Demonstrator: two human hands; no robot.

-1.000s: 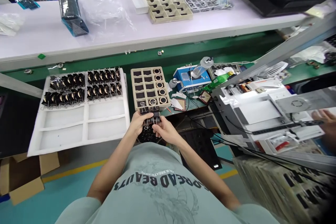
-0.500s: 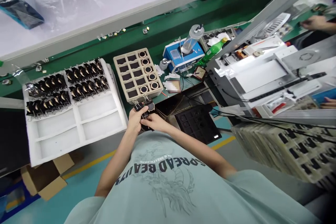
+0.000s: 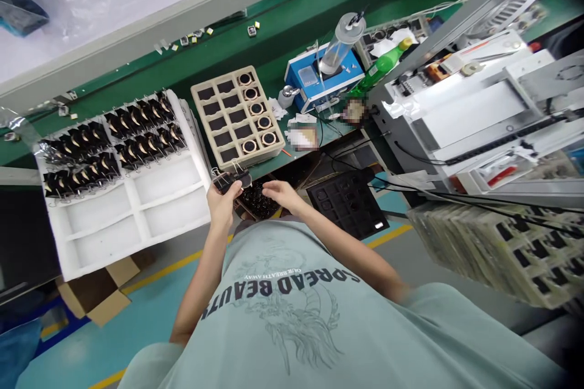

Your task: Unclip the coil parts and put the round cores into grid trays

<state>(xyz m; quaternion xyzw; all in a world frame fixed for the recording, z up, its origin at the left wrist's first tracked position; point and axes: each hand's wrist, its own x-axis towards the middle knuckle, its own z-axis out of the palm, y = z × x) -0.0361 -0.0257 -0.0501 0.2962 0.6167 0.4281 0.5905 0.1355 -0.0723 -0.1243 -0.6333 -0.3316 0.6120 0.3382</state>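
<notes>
My left hand [image 3: 222, 202] is closed around a dark round watch case [image 3: 245, 180] that has black binder clips [image 3: 222, 177] fixed on it, their wire handles pointing up. It is just in front of the beige tray [image 3: 219, 157]. My right hand [image 3: 285, 196] is apart from it, a little to the right, with fingers loosely stretched and nothing visible in them. Below and between the hands is a container of loose black binder clips [image 3: 259, 202]. Several round watch cases [image 3: 264, 123] with gold-coloured rims sit in the tray's right-hand compartments.
To the left, a white foam tray [image 3: 171, 228] bears rows of clipped pieces [image 3: 137, 118]. A blue device [image 3: 306, 94], a green bottle [image 3: 381, 67] and a grey machine [image 3: 474, 115] stand to the right. A black tray [image 3: 347, 200] lies lower down; a shelf edge [image 3: 137, 36] crosses above.
My hands have separated: the left moved slightly left with the clipped watch case, while the right let go and moved right. The container of binder clips shows more between them.
</notes>
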